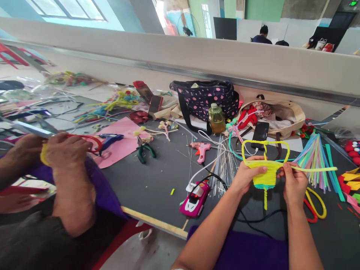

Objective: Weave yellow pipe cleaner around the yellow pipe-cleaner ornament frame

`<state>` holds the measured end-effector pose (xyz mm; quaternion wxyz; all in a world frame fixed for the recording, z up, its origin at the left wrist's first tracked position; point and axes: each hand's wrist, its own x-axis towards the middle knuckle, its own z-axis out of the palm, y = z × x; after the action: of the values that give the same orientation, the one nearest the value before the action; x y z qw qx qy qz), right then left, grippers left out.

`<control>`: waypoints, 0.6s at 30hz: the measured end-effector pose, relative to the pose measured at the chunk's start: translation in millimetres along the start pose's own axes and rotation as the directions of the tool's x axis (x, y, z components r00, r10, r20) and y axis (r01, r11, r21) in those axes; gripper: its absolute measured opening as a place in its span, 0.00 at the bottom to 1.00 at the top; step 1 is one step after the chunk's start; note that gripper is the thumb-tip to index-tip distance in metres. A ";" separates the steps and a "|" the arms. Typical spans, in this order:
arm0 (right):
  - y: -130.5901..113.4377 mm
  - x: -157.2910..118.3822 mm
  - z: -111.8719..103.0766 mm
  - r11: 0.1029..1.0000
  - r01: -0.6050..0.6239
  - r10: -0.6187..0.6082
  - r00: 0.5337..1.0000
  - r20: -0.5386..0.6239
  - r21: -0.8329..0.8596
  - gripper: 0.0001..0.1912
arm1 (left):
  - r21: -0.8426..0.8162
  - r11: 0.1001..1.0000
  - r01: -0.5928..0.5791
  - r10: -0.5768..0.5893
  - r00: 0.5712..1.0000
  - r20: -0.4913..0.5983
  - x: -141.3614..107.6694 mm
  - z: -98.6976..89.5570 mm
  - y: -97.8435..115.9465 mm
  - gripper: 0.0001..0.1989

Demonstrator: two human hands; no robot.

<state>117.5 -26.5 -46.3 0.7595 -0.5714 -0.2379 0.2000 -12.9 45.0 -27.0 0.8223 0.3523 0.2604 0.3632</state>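
Observation:
Between my two hands hangs a piece made of yellow pipe cleaners [263, 174], with a teal band low down, a twisted stem below and a looped frame on top. My left hand [247, 174] grips its left side, thumb across the front. At its upper right corner, my right hand [294, 180] pinches a loose pale yellow pipe cleaner [317, 169] that sticks out to the right. Part of my right fingers is hidden behind the piece. Red and yellow scissor handles [317, 210] lie beside my right wrist.
Left, a co-worker's hands [63, 150] hold red-handled scissors [90, 141] and something yellow. On the table are a pink glue gun [201, 150], a magenta car-shaped power strip [195, 200], pliers [145, 150], a bottle [216, 119], a phone [260, 134], bags and a fan of pastel pipe cleaners [313, 161].

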 end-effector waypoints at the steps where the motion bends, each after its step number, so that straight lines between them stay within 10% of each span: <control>1: -0.5 0.3 0.3 1.000 -0.015 0.015 1.000 0.004 0.016 0.17 | 0.008 1.000 -0.006 0.006 1.000 -0.019 0.6 -0.1 -1.0 0.23; 18: -2.3 -3.0 -3.5 0.893 0.195 -0.212 0.977 0.003 -0.406 0.19 | 0.056 0.996 -0.070 0.075 0.993 -0.092 -0.4 4.2 -4.8 0.20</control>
<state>117.3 -31.6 -45.3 0.6465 -0.6919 -0.3169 0.0540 -8.3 40.7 -28.0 0.7857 0.3658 0.2955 0.4020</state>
